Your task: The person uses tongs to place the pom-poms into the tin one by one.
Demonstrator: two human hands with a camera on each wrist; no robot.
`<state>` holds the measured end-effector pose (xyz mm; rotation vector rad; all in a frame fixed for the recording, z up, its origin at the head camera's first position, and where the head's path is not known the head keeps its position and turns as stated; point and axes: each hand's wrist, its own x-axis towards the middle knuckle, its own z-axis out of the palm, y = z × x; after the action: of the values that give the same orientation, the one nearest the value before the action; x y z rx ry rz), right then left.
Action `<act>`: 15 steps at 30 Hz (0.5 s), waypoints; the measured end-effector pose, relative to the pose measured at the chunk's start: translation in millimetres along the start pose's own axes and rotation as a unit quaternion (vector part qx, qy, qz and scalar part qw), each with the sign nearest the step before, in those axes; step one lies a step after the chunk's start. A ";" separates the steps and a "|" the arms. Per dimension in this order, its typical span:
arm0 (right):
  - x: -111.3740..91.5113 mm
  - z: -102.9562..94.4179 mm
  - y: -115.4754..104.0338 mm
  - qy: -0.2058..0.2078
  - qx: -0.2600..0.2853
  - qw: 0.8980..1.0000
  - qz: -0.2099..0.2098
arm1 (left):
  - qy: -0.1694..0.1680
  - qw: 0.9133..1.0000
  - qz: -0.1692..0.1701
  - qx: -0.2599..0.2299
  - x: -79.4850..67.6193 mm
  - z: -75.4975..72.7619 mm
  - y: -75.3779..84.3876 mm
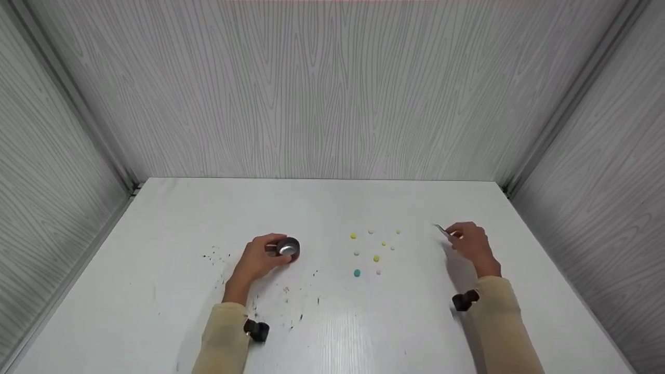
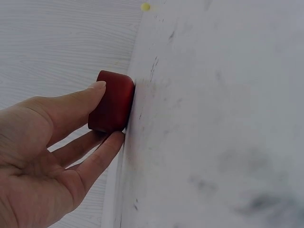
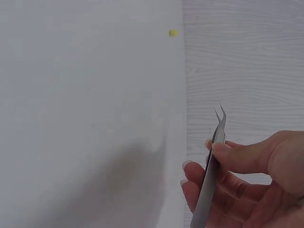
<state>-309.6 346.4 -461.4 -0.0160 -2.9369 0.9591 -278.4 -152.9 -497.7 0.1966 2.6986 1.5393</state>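
My left hand (image 1: 261, 257) holds a small round cup (image 1: 288, 248), dark red outside and silvery inside, between thumb and fingers. In the left wrist view the red cup (image 2: 113, 102) is seen from its side, close against the white table. Over the table's right side, my right hand (image 1: 471, 244) pinches metal tweezers (image 3: 211, 173) with bent tips. Those tips stand slightly apart with nothing between them. Several small pellets lie scattered between the hands, among them yellow (image 1: 376, 258), white and pale pink ones, and a larger teal pellet (image 1: 357, 272).
Dark specks and smudges (image 1: 286, 293) mark the white table (image 1: 322, 208) around the left hand. Wood-grained grey panels (image 1: 311, 93) wall the back and both sides. A small black device (image 1: 256, 330) is strapped at each sleeved wrist.
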 end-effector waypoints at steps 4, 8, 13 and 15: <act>0.7 3.1 -9.6 0.001 0.012 1.000 -0.028 | -0.004 1.000 0.003 -0.001 -1.4 -1.0 -0.7; 0.3 6.0 -18.1 0.004 0.013 0.998 -0.058 | -0.007 1.000 0.009 0.001 -2.7 -1.7 -0.8; -1.1 8.8 -27.1 -0.005 0.020 0.997 -0.076 | -0.006 1.000 0.015 0.001 -2.8 -1.4 0.6; -1.8 9.9 -30.3 -0.014 0.025 0.997 -0.078 | -0.005 1.000 0.016 0.001 -2.3 -1.3 0.6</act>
<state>-308.2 316.1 -451.5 0.2262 -2.8853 1.0167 -276.2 -153.9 -496.6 0.2483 2.7021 1.5408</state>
